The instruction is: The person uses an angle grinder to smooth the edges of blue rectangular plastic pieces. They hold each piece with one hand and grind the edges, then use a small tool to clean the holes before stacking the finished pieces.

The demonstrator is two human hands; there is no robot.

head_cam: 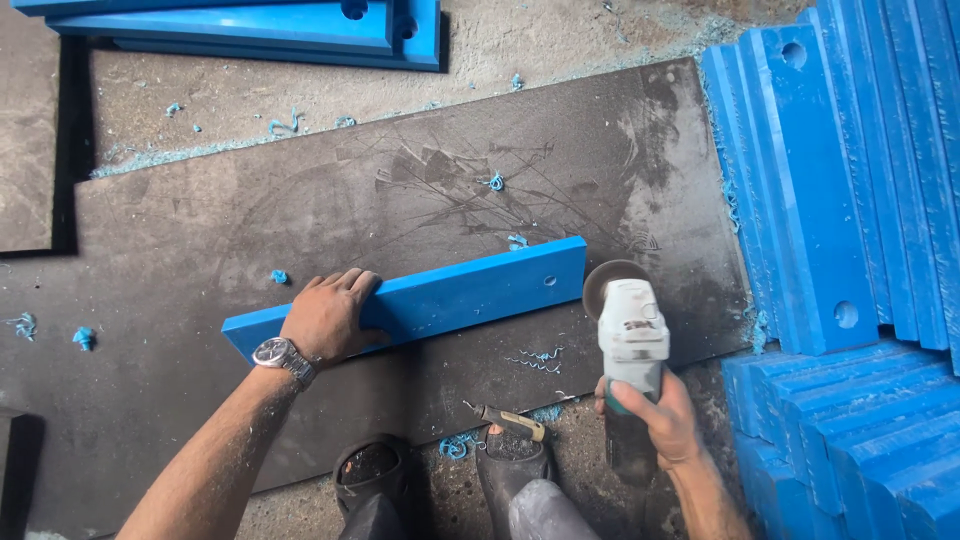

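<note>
One dark, scratched board covers most of the floor. At the right lie two heaps of blue plastic bars: a fanned stack reaching up the frame edge and a second pile below it. Their bars overlap too closely to count. Two more blue bars lie at the top left.

One single blue plastic bar lies across the board, slanting up to the right, with one small hole near its right end. One angle grinder with a pale body points away from the person, its disc just beside that right end.

The left hand, with a wristwatch on the wrist, lies palm down on the bar's left part, fingers curled over the far edge and pressing it. The right hand is clenched around the grinder's body.

A small hand tool lies by two shoes. Blue shavings are scattered around.
</note>
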